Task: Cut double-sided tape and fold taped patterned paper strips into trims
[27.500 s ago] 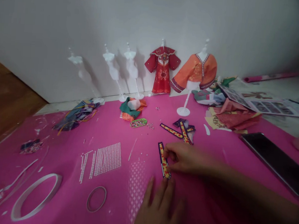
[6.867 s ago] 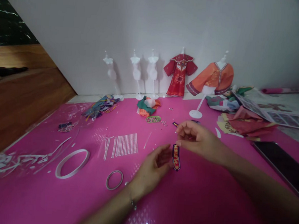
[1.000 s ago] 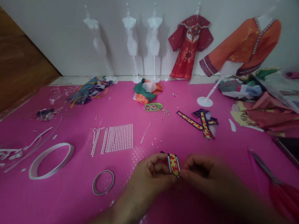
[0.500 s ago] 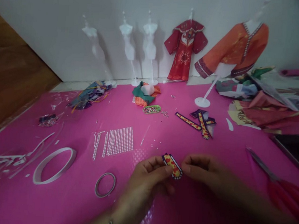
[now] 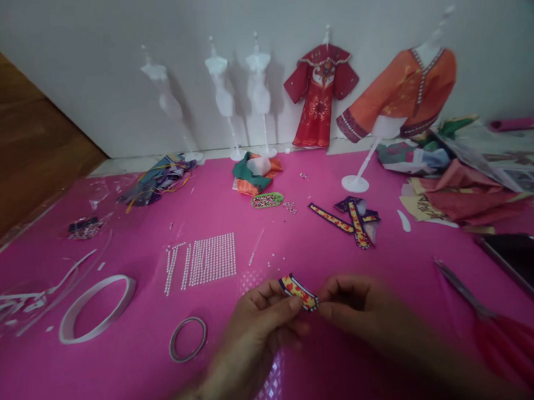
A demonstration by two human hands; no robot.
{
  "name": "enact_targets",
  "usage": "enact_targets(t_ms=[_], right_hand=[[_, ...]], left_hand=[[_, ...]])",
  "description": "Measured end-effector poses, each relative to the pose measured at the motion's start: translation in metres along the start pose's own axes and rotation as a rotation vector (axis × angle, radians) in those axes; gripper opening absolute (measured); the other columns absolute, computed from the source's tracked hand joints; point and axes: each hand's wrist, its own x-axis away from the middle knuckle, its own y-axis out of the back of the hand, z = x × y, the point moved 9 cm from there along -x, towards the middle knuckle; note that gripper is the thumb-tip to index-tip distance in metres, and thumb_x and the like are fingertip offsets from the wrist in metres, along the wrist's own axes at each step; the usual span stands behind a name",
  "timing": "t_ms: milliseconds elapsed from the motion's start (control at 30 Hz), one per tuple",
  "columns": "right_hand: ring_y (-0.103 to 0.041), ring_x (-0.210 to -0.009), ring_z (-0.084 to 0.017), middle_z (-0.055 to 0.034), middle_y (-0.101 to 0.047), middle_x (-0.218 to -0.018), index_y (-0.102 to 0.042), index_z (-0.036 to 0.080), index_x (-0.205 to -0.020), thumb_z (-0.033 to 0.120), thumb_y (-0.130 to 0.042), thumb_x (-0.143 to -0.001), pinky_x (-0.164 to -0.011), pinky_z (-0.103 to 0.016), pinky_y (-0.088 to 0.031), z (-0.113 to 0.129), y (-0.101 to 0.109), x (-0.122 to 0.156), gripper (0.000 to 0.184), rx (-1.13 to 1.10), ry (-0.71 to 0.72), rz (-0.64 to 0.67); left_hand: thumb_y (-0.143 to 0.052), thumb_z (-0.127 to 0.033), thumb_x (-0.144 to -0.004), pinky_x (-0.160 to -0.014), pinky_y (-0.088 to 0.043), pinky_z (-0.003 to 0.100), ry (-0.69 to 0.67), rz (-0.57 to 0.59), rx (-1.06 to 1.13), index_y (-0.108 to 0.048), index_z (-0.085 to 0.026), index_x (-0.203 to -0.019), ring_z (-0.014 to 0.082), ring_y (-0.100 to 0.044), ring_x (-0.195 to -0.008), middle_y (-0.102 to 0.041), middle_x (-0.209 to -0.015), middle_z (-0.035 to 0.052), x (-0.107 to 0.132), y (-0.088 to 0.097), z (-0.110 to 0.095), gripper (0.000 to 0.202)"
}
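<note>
My left hand (image 5: 265,316) pinches a short patterned fabric strip (image 5: 304,293) between thumb and fingers. The strip is yellow and red with a dark border, and white beads dot its right end. At that end my right hand (image 5: 351,303) is closed, its thumb and fingertip meeting the strip's edge; any small bead between them is hidden. Beyond the hands lies a pile of matching trim strips (image 5: 359,222). To the left is a sheet of stick-on pearls (image 5: 212,260), in rows, with a few loose pearls (image 5: 275,263) nearer the hands.
Red-handled scissors (image 5: 483,306) and a phone (image 5: 519,260) lie at the right. Two rolls of tape, one wide (image 5: 97,310) and one narrow (image 5: 188,339), rest at the left. Small dress forms (image 5: 259,90), a red robe (image 5: 320,100) and an orange top (image 5: 405,88) stand along the wall.
The fabric strip has turned flatter, with its right end tilted up, and my right fingertips now meet that end. Both hands stay close together. The whole view has shifted slightly.
</note>
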Motion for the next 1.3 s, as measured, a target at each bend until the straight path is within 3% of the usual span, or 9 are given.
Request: enact_targets(t_ms=[100,200,300,400,500,567,667,900,1300], right_hand=[[-0.042,-0.053,-0.01,0.0044,-0.048,-0.057,-0.062,0.019,-0.069,0.042,-0.069,-0.07,-0.049,-0.022,-0.032,0.005,0.002,0.003,0.024,-0.038,-0.004,-0.019],[-0.04,-0.052,-0.01,0.0056,-0.046,-0.057,-0.061,0.02,-0.068,0.037,-0.065,-0.07,-0.05,-0.022,-0.03,0.008,0.007,0.006,0.018,-0.054,-0.005,-0.041],[-0.039,-0.052,-0.009,0.0061,-0.045,-0.056,-0.061,0.02,-0.067,0.032,-0.063,-0.069,-0.05,-0.022,-0.029,0.008,0.009,0.007,0.012,-0.041,-0.01,0.004],[-0.044,-0.055,-0.01,0.0047,-0.05,-0.059,-0.063,0.019,-0.07,0.027,-0.062,-0.07,-0.052,-0.022,-0.032,0.008,0.001,0.011,0.009,-0.015,-0.015,0.139],[-0.046,-0.058,-0.011,0.0034,-0.054,-0.062,-0.065,0.018,-0.072,0.024,-0.062,-0.072,-0.053,-0.022,-0.034,0.007,-0.007,0.017,0.006,0.044,-0.007,0.246],[-0.045,-0.056,-0.01,0.0036,-0.054,-0.061,-0.065,0.018,-0.072,0.022,-0.063,-0.071,-0.051,-0.022,-0.032,0.006,-0.009,0.02,0.005,0.088,-0.002,0.265],[-0.044,-0.054,-0.009,0.0041,-0.053,-0.059,-0.065,0.018,-0.071,0.02,-0.063,-0.069,-0.049,-0.021,-0.031,0.004,-0.01,0.021,0.003,0.109,-0.006,0.26],[-0.042,-0.052,-0.008,0.0061,-0.051,-0.057,-0.067,0.018,-0.071,0.019,-0.065,-0.069,-0.046,-0.02,-0.027,0.0,-0.006,0.017,0.003,0.177,-0.004,0.24],[-0.041,-0.057,-0.01,0.0053,-0.05,-0.06,-0.066,0.017,-0.076,0.028,-0.065,-0.072,-0.052,-0.023,-0.03,0.002,-0.006,0.012,0.012,0.067,-0.034,0.237]], left_hand=[[-0.086,-0.028,-0.065,-0.04,-0.048,0.015,0.033,0.033,-0.077,-0.066,-0.012,-0.079,0.0084,-0.061,-0.045,-0.065,-0.062,-0.0011,0.002,-0.002,0.005,0.029],[-0.075,-0.046,-0.075,-0.029,-0.034,0.015,0.083,0.031,-0.18,-0.062,-0.015,-0.071,0.0075,-0.051,-0.033,-0.066,-0.058,0.0012,0.004,0.002,0.012,0.034],[-0.065,-0.05,-0.083,-0.029,-0.024,0.015,-0.036,-0.06,-0.3,-0.055,-0.017,-0.063,0.004,-0.037,-0.028,-0.054,-0.045,-0.0044,0.005,0.011,0.0,0.04],[-0.072,-0.035,-0.081,-0.055,-0.045,0.016,-0.369,-0.058,-0.461,-0.063,-0.019,-0.073,0.0086,-0.058,-0.059,-0.062,-0.063,-0.0031,0.015,0.001,-0.033,0.02],[-0.066,-0.027,-0.084,-0.087,-0.047,0.026,-0.509,0.094,-0.638,-0.07,-0.022,-0.099,0.0178,-0.061,-0.101,-0.068,-0.102,0.0026,0.025,-0.019,-0.041,0.016],[-0.059,-0.027,-0.089,-0.089,-0.046,0.03,-0.489,0.239,-0.704,-0.069,-0.022,-0.102,0.0196,-0.061,-0.102,-0.067,-0.105,0.0038,0.028,-0.031,-0.033,0.017],[-0.054,-0.028,-0.093,-0.077,-0.046,0.028,-0.393,0.362,-0.683,-0.067,-0.02,-0.092,0.0165,-0.061,-0.084,-0.066,-0.089,0.002,0.029,-0.038,-0.021,0.016],[-0.067,-0.025,-0.074,-0.053,-0.031,0.021,-0.14,0.262,-0.626,-0.056,-0.018,-0.07,0.01,-0.042,-0.058,-0.052,-0.063,-0.0039,0.018,-0.027,-0.003,0.014],[-0.073,-0.032,-0.07,-0.049,-0.026,0.021,-0.142,0.149,-0.541,-0.051,-0.018,-0.062,0.0078,-0.035,-0.052,-0.046,-0.056,-0.0056,0.014,-0.019,-0.008,0.027]])
